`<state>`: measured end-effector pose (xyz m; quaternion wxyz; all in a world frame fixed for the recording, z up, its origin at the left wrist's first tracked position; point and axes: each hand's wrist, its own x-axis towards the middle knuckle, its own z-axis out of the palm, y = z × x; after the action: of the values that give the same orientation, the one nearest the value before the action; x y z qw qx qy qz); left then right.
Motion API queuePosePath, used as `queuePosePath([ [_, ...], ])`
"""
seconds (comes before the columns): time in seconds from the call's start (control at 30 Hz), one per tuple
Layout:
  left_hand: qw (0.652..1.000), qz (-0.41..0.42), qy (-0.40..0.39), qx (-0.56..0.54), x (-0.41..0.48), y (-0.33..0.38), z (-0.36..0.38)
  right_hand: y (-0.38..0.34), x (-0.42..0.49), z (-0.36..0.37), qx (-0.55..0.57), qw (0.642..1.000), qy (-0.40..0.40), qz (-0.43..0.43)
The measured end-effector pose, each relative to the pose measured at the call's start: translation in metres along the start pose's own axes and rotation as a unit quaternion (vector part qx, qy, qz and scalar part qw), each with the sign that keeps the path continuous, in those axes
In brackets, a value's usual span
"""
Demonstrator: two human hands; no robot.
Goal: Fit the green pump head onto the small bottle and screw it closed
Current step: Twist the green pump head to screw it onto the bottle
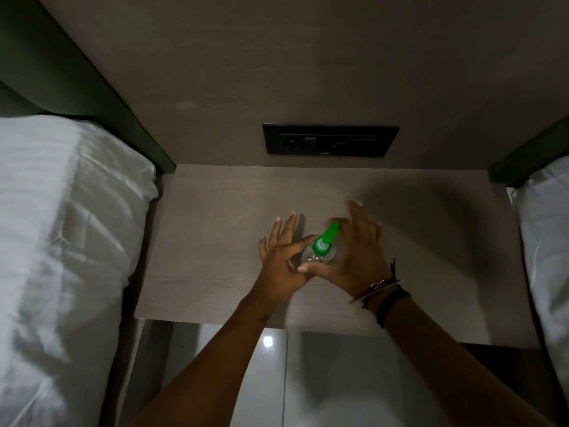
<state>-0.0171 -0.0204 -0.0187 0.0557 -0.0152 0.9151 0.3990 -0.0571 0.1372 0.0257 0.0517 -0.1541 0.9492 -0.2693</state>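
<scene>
Two bare arms (215,365) reach over the table (431,241). The small bottle (311,257) stands between the hands, with the green pump head (326,238) on top. The right hand (357,257) hooks its thumb round the bottle. The left hand (280,260) is spread wide, one finger touching the pump.

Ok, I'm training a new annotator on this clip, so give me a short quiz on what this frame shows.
1. True or false: the green pump head sits on top of the small bottle.
2. Which wrist wears the bands? A) left B) right C) both
3. Fill in: the black socket panel is mounted on the ____ behind the bedside table.

Key: 1 true; 2 B; 3 wall.
</scene>
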Motion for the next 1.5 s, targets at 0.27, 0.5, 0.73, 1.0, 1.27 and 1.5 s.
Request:
queuePosePath([
  [0.27,1.000,0.004,-0.013,-0.006,-0.001,0.004,-0.004,0.006,-0.005,-0.001,0.121,0.991,0.054,-0.017],
  [0.5,1.000,0.005,-0.006,-0.020,-0.001,0.006,-0.005,0.006,-0.006,-0.003,0.208,0.978,-0.010,0.003],
  [0.73,1.000,0.005,-0.007,-0.025,-0.002,0.003,-0.002,0.001,0.003,-0.003,0.121,0.993,0.002,-0.010],
  [1.0,1.000,0.005,-0.014,-0.018,-0.003,0.002,-0.001,-0.002,-0.004,0.007,0.115,0.992,0.053,0.007],
  [1.27,0.999,0.015,-0.011,-0.041,0.002,0.005,0.004,0.006,-0.005,0.005,0.094,0.992,0.087,0.005],
  [1.5,0.999,0.020,-0.015,-0.034,0.001,-0.001,-0.002,0.006,-0.011,0.012,0.137,0.990,0.028,-0.013],
])
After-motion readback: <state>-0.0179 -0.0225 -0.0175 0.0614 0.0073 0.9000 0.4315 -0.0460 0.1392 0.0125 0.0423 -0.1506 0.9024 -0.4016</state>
